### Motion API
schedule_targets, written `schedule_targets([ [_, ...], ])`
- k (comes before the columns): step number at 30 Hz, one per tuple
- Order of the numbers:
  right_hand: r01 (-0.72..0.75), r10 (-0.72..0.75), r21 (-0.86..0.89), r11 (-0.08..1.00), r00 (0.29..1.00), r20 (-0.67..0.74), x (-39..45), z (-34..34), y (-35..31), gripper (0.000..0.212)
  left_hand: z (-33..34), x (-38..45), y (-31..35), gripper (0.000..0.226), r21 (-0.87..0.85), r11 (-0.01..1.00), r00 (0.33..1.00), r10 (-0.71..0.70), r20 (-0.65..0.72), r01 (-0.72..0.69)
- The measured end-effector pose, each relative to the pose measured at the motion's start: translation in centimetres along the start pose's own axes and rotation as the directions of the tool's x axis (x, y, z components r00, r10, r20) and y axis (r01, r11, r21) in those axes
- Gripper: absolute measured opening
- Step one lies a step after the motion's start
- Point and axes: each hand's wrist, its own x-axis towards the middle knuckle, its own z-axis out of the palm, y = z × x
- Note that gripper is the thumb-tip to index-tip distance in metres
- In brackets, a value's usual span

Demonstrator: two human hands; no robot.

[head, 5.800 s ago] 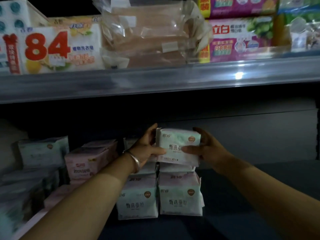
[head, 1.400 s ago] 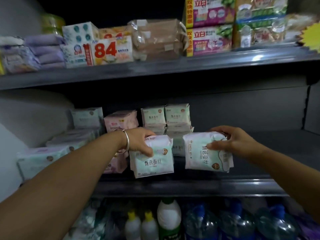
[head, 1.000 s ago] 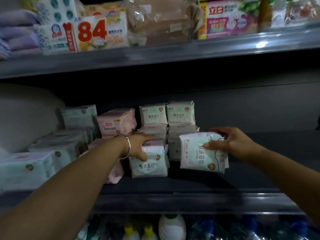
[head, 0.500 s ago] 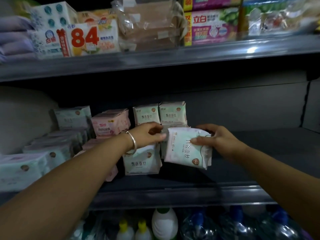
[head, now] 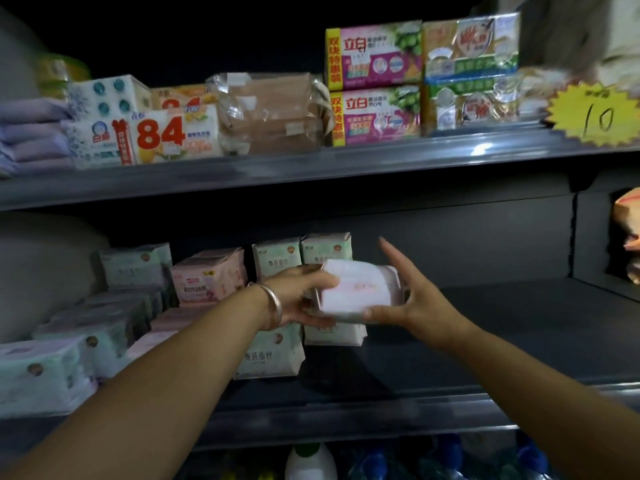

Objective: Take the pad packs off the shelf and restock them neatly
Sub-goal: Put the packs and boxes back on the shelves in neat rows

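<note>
The dark middle shelf point(head: 519, 341) carries pad packs: a pale green pack point(head: 268, 362) stands near its front edge, a second green pack point(head: 334, 336) just right of it, pink packs point(head: 207, 278) farther back, and more green packs point(head: 45, 372) along the left.

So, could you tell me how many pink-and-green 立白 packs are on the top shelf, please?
2: upper 立白 pack lies on lower 立白 pack, right of the clear-wrapped bundle; more may hide behind.

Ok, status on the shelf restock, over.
Left hand gripping white pad pack. Right hand steadying it, thumb under, fingers straight. Pack above green stack. Nothing in the way.
</note>
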Motion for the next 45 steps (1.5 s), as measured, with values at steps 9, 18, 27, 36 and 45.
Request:
schedule_targets([
  [9,-0.504,0.498,0.363,0.784,0.859,0.118,0.5,-0.9,1.3,0.043,-0.2,0.5,-1.2,0.095,0.058,0.949,0.944,0.301,0.132,-0.311],
  [18,-0.298,0.379,0.508,0.808,0.923,-0.063,1.1,0.1,1.8,0.044,-0.8,0.9,-2.3,0.113,0.050,0.994,0.990,0.087,0.113,-0.093],
  [27,-0.337,0.338,0.064,0.939,0.941,-0.002,1.2,0.7,1.0,0.082,0.4,1.2,-0.4,0.066,0.183,0.945,0.938,0.301,-0.172,-0.270],
  [36,-0.289,0.331,-0.324,0.901,0.940,0.084,2.0,1.7,0.9,0.063,1.5,1.2,-1.0,0.087,0.589,0.761,0.957,0.278,0.082,-0.272],
  [45,-0.466,0.459,-0.042,0.884,0.881,-0.110,1.9,4.4,8.7,0.070,-2.4,1.3,-5.0,0.032,0.653,0.686,0.843,0.521,-0.131,-0.323],
])
